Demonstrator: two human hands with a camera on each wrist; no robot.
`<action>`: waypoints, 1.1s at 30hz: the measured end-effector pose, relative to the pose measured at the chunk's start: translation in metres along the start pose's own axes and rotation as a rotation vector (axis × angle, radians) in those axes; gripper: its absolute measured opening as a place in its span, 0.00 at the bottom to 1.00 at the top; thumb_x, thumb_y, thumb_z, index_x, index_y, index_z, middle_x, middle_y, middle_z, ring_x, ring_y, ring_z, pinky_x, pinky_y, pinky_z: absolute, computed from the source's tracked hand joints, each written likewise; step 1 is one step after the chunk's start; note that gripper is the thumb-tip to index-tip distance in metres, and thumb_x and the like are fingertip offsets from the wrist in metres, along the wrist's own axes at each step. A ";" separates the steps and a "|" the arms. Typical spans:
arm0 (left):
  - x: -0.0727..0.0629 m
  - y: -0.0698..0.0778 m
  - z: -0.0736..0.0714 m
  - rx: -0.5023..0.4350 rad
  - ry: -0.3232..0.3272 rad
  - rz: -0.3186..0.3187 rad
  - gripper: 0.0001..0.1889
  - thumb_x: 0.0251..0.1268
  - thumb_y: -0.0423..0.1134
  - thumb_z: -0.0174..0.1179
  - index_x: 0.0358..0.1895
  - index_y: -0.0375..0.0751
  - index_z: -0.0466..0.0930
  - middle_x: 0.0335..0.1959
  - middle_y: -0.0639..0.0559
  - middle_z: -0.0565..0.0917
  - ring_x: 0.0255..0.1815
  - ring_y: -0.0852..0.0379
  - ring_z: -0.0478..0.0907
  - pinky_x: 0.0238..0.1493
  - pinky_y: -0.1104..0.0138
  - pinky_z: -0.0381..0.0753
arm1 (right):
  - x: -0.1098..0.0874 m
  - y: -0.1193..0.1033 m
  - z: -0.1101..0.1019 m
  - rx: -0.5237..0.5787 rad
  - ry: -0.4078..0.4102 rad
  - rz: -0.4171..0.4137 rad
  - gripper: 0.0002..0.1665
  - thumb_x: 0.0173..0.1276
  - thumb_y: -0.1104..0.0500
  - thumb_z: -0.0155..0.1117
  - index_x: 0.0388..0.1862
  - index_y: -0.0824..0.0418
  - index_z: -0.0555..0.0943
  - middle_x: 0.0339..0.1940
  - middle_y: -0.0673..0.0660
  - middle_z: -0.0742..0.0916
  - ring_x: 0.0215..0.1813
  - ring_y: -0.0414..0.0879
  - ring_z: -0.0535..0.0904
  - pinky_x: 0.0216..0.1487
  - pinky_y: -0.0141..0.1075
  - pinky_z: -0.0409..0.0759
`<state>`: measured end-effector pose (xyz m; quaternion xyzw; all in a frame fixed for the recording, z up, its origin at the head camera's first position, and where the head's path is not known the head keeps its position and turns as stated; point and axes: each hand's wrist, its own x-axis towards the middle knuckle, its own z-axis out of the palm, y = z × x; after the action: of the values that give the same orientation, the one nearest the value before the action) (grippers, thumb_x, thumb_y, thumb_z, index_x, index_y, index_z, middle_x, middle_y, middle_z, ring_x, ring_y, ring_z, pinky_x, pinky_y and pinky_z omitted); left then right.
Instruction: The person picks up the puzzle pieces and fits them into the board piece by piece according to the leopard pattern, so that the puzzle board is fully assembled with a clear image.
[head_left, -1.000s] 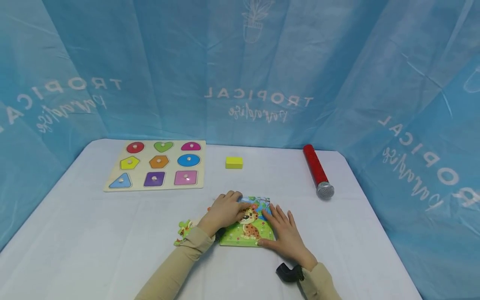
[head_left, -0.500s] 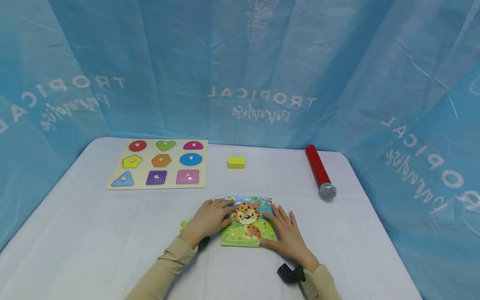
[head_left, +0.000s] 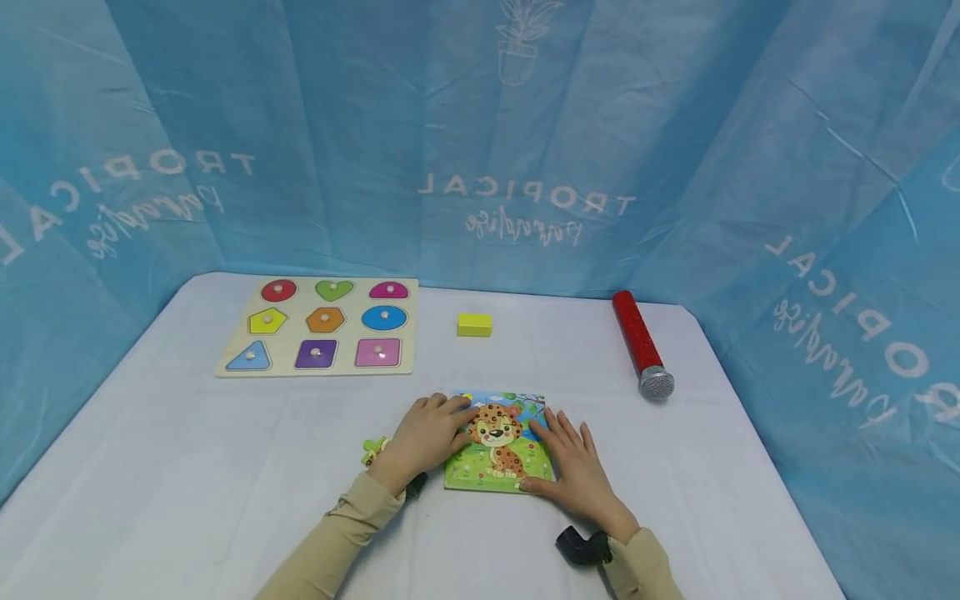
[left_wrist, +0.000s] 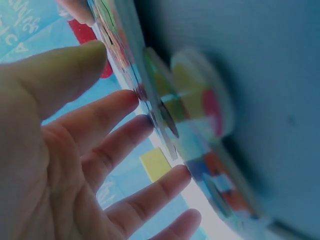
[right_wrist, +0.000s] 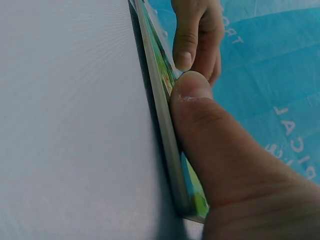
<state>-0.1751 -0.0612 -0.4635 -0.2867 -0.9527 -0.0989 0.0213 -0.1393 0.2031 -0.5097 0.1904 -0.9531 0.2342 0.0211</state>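
A square jigsaw puzzle (head_left: 498, 458) with a spotted leopard cub on green grass lies flat on the white table. My left hand (head_left: 426, 437) rests at its left side, fingers extended, with the fingertips on its upper left part. The left wrist view shows those fingers (left_wrist: 112, 155) at the puzzle's edge, spread and not curled. Along the right side lies my right hand (head_left: 577, 475), its straight fingers by the edge and its thumb (right_wrist: 195, 97) on the lower right of the picture. Loose jigsaw pieces (left_wrist: 200, 95) lie beside the left hand, partly hidden by it in the head view.
A wooden shape board (head_left: 283, 333) with coloured knobbed shapes lies at the back left. Behind the puzzle stands a yellow block (head_left: 475, 325). A red microphone (head_left: 639, 337) lies at the back right. A blue curtain (head_left: 360, 125) hangs around the table's back and sides.
My left hand has drawn back leftward off the cub's head to the puzzle's left side, uncovering the picture. My right hand keeps its place. The head view has shifted slightly.
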 end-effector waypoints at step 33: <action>0.011 -0.006 -0.012 -0.259 -0.106 0.039 0.25 0.67 0.46 0.60 0.64 0.41 0.75 0.64 0.44 0.77 0.65 0.43 0.73 0.66 0.49 0.70 | -0.001 -0.002 -0.002 0.019 -0.008 0.014 0.54 0.53 0.37 0.71 0.74 0.58 0.64 0.77 0.62 0.62 0.78 0.63 0.53 0.74 0.63 0.42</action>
<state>-0.1881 -0.0629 -0.4518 -0.3103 -0.9259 -0.2054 -0.0643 -0.1380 0.2023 -0.5072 0.1848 -0.9523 0.2424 0.0138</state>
